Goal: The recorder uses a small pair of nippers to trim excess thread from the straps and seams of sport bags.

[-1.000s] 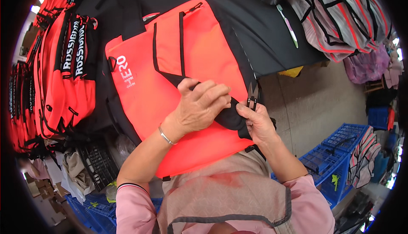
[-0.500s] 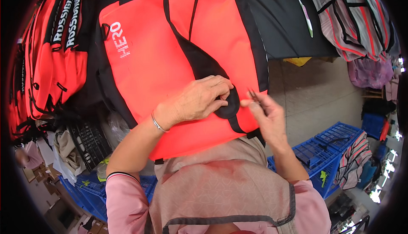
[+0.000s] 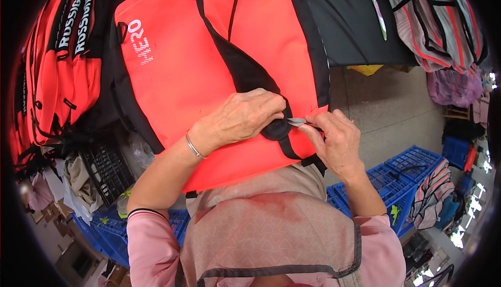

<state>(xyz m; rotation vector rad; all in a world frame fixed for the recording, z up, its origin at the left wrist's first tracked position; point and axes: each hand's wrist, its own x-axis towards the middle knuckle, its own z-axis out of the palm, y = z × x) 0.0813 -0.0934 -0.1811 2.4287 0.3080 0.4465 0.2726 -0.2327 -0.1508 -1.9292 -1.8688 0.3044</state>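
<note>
A large bright red-orange bag (image 3: 172, 88) with black sides lies in front of me, its near edge against my apron. Across it runs a black strap (image 3: 245, 68) that widens into a padded, rounded end. My left hand (image 3: 240, 114) pinches this padded part, fingers curled over its edge. Closed around a small pair of thread snips (image 3: 297, 122), my right hand (image 3: 338, 143) is just right of the strap. The metal blades point left at the edge of the padded end, close to my left fingertips. Any thread there is too small to make out.
Red and black bags (image 3: 68, 73) hang or lean at the left. Beyond the bag, a black-covered table (image 3: 355, 26) bears a toothbrush (image 3: 377, 13) and grey striped pieces (image 3: 438, 21). Blue plastic crates (image 3: 412, 164) stand low at right, more at lower left.
My right hand has swung the snips' blades from pointing up to pointing left, bringing them to the strap's padded end. My left hand keeps its pinch in nearly the same place.
</note>
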